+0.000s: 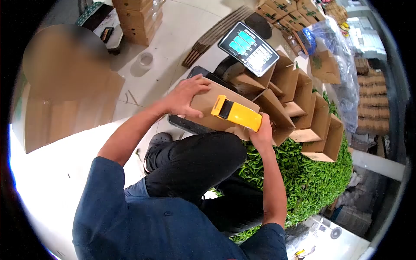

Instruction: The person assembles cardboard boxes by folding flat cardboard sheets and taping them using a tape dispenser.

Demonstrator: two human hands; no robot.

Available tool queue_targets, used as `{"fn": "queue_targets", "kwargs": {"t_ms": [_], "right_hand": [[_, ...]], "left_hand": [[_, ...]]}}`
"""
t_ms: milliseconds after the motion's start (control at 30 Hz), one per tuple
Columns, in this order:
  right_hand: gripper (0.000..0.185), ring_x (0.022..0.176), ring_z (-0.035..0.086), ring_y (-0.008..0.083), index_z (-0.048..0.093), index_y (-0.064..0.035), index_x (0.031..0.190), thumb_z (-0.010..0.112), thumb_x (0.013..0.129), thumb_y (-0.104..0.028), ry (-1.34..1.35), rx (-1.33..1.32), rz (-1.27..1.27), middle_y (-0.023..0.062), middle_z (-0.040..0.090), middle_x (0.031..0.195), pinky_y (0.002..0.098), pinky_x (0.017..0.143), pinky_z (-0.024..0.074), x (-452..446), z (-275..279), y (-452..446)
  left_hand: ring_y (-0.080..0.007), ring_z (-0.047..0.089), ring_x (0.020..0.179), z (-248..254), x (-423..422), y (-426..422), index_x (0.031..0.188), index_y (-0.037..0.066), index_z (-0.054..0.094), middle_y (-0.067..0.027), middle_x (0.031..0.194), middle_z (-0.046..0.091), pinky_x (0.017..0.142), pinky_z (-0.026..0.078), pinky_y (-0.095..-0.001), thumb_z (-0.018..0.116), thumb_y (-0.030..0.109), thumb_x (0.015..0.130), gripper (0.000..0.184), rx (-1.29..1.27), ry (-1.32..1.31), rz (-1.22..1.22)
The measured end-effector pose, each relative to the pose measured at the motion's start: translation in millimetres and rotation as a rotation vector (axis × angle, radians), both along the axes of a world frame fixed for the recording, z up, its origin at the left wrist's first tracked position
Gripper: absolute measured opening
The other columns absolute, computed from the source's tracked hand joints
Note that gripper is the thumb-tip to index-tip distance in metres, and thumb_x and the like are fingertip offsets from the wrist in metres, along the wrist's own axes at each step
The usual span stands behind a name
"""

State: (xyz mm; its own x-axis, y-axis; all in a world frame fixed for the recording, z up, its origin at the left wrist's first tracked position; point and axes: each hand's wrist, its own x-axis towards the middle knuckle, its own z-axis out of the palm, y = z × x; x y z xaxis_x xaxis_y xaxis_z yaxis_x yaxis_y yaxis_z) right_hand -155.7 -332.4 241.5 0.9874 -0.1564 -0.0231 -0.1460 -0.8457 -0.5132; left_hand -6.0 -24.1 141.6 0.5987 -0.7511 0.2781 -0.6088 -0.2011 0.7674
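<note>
My right hand (264,132) is closed around the rear of a yellow tape dispenser (245,116), which lies over the top of a closed cardboard box (203,102). The dispenser's dark front end points left. At the box's left end is my left hand (185,96), its thumb and fingers spread across the end and gripping it. Just beyond the box stands a digital scale display (249,48) with lit blue-green panels. Beneath the box, part of a black scale base (190,125) shows; the rest is hidden.
Several open cardboard boxes (316,119) stand in rows on a large heap of green chili peppers (299,182) to the right. Flattened cardboard (212,34) leans behind the display. A tape roll (144,60) stands on the floor, and a big carton (69,117) at left. Stacked boxes (138,21) rise behind.
</note>
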Motion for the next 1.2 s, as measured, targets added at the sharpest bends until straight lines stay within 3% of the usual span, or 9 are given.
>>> {"fn": "queue_targets", "kwargs": {"t_ms": [200,433,567,667,767,900,1000,1167,1200], "right_hand": [[0.038,0.100,0.061,0.0439,0.049,-0.0014,0.116,0.069,0.084,-0.002,0.048,-0.043,0.013,0.0237,0.059,0.104,0.0441,0.083,0.0505,-7.4,23.1,-39.7],[0.045,0.103,0.062,0.0408,0.047,-0.0013,0.121,0.072,0.084,0.000,0.097,-0.131,-0.037,0.0237,0.061,0.109,0.0424,0.085,0.0509,-53.3,30.4,-141.3],[0.046,0.102,0.064,0.0374,0.047,-0.0017,0.119,0.075,0.083,0.000,0.084,-0.089,-0.094,0.0212,0.063,0.108,0.0417,0.086,0.0517,-60.6,1.3,-136.0],[0.044,0.101,0.065,0.0337,0.048,-0.0025,0.120,0.072,0.084,0.003,0.067,0.010,-0.140,0.0184,0.065,0.108,0.0397,0.086,0.0524,-67.7,-41.6,-142.2],[0.050,0.102,0.066,0.0336,0.048,-0.0039,0.125,0.073,0.082,0.002,0.005,0.038,-0.158,0.0188,0.065,0.110,0.0389,0.086,0.0526,-77.7,-90.0,-144.0],[0.061,0.101,0.065,0.0423,0.046,-0.0052,0.133,0.076,0.079,-0.002,-0.065,0.045,-0.139,0.0220,0.063,0.115,0.0457,0.084,0.0536,-78.8,-113.0,-127.4],[0.065,0.101,0.062,0.0484,0.043,-0.0073,0.136,0.073,0.080,-0.001,-0.131,-0.075,-0.160,0.0251,0.059,0.121,0.0504,0.081,0.0533,-79.8,-108.4,-124.3],[0.072,0.094,0.062,0.0472,0.043,-0.0070,0.133,0.074,0.069,0.004,-0.071,-0.190,-0.163,0.0229,0.053,0.120,0.0504,0.077,0.0539,-64.2,-110.4,-126.5],[0.073,0.098,0.061,0.0465,0.043,-0.0066,0.133,0.074,0.068,0.004,-0.066,-0.189,-0.169,0.0225,0.053,0.122,0.0502,0.079,0.0538,-63.9,-108.6,-127.5]], "left_hand": [[-0.0394,0.027,0.149,6.2,0.6,2.8,0.139,0.009,0.048,-0.0140,0.152,0.040,0.118,0.028,-0.0518,0.083,0.049,0.069,0.088,0.053,0.002,-0.011],[-0.0378,0.025,0.149,11.4,-0.6,-0.6,0.137,0.007,0.049,-0.0125,0.153,0.040,0.119,0.028,-0.0486,0.083,0.044,0.066,0.087,0.070,0.053,-0.022],[-0.0389,0.025,0.149,16.5,-0.2,-0.5,0.145,0.008,0.043,-0.0115,0.157,0.035,0.120,0.026,-0.0492,0.078,0.052,0.070,0.094,0.169,0.019,-0.025],[-0.0364,0.021,0.151,24.7,-1.5,4.3,0.154,0.010,0.033,-0.0138,0.162,0.027,0.122,0.017,-0.0518,0.077,0.055,0.071,0.104,0.331,-0.117,0.011],[-0.0349,0.016,0.153,63.7,-11.4,-7.7,0.157,0.009,0.029,-0.0136,0.165,0.022,0.123,0.009,-0.0554,0.068,0.061,0.077,0.102,0.694,-0.293,0.094],[-0.0342,0.013,0.153,62.0,-37.7,-70.6,0.155,0.004,0.031,-0.0132,0.165,0.022,0.122,0.005,-0.0582,0.049,0.066,0.090,0.091,0.692,-0.383,0.045],[-0.0337,0.012,0.154,44.4,-55.1,-133.4,0.156,0.003,0.029,-0.0157,0.164,0.024,0.121,0.003,-0.0597,0.035,0.075,0.092,0.096,0.639,-0.493,-0.079],[-0.0349,0.013,0.153,54.2,-80.2,-199.1,0.155,-0.002,0.027,-0.0183,0.164,0.021,0.121,0.004,-0.0616,0.040,0.087,0.081,0.116,0.630,-0.483,-0.092],[-0.0352,0.013,0.153,55.0,-81.5,-202.2,0.154,-0.004,0.028,-0.0199,0.163,0.023,0.121,0.004,-0.0614,0.042,0.083,0.083,0.113,0.603,-0.484,-0.087]]}}
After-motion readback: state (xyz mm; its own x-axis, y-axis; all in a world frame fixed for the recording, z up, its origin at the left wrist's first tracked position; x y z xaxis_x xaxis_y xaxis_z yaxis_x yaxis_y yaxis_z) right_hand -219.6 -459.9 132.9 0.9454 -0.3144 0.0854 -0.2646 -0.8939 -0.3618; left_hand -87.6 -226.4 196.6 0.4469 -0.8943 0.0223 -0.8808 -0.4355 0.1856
